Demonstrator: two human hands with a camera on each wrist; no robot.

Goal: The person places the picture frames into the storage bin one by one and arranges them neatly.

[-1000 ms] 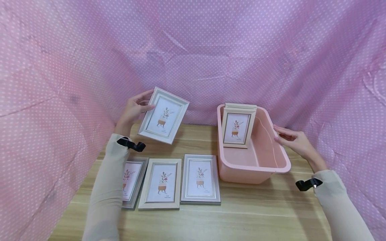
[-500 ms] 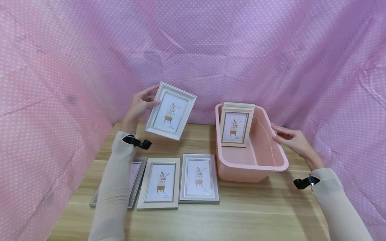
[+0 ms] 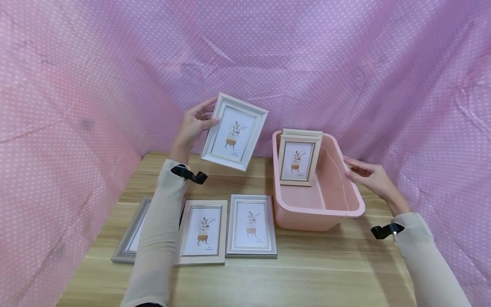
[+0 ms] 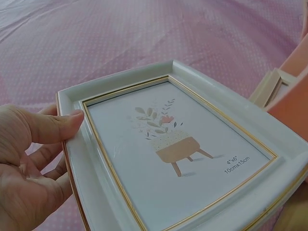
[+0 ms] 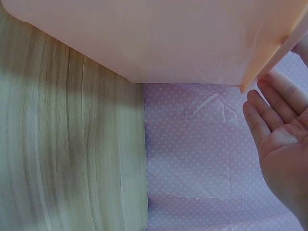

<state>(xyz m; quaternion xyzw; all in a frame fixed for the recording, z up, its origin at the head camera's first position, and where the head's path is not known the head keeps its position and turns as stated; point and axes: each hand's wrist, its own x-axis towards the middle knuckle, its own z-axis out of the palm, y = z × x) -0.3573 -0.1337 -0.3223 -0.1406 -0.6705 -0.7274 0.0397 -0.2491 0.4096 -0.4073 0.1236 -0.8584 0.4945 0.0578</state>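
My left hand (image 3: 193,128) pinches a white picture frame (image 3: 235,131) by its left edge, thumb on the front. The frame is tilted and held above the table, left of the pink plastic tub (image 3: 285,202). In the left wrist view, the frame (image 4: 178,144) has thin gold lines and a potted-plant print. At the tub's right rim, my right hand (image 3: 371,181) touches the plastic with its thumb and fingers. Its fingers (image 5: 277,108) look mostly straight in the right wrist view. Inside the tub, cream picture frames (image 3: 297,160) lean upright against the left wall.
On the wooden table (image 3: 307,268) lie a grey frame (image 3: 128,251), a cream frame (image 3: 221,236) and a silver-white frame (image 3: 251,226), which seems stacked. My left sleeve partly covers the grey and cream ones. A pink dotted cloth (image 3: 245,55) hangs behind.
My left hand has carried the white picture frame rightward and upward, closer to the tub. My right hand stays at the tub's rim. The view has shifted slightly.
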